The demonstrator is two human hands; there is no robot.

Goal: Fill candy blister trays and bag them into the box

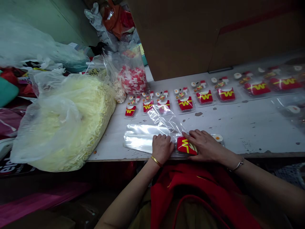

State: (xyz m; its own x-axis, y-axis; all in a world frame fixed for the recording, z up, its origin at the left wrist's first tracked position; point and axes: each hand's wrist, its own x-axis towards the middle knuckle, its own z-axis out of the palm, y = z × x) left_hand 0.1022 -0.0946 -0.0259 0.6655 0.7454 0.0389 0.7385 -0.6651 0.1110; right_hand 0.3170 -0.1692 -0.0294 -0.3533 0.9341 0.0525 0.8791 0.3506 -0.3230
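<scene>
- Packet (182, 144), single, flat, red-and-yellow, right of slick clear sleeves (139, 136), grasped by the right hand (204, 144).
- Left hand (162, 148), fingers curled at the sleeves' right end; whether pinching, I can't tell.
- Eight similar packets (185, 103), rowed beyond the sleeves.

Has the table (240, 135) in front, the left hand (162, 149) at the right end of the film bags (140, 138), the right hand (202, 144) on a packet (183, 145) just beside it. Faces a row of packets (204, 96) beyond both hands, before a box (186, 41). Has a sack (95, 127) at the table's left end and a filled bag (133, 78) behind it, left of the box.
</scene>
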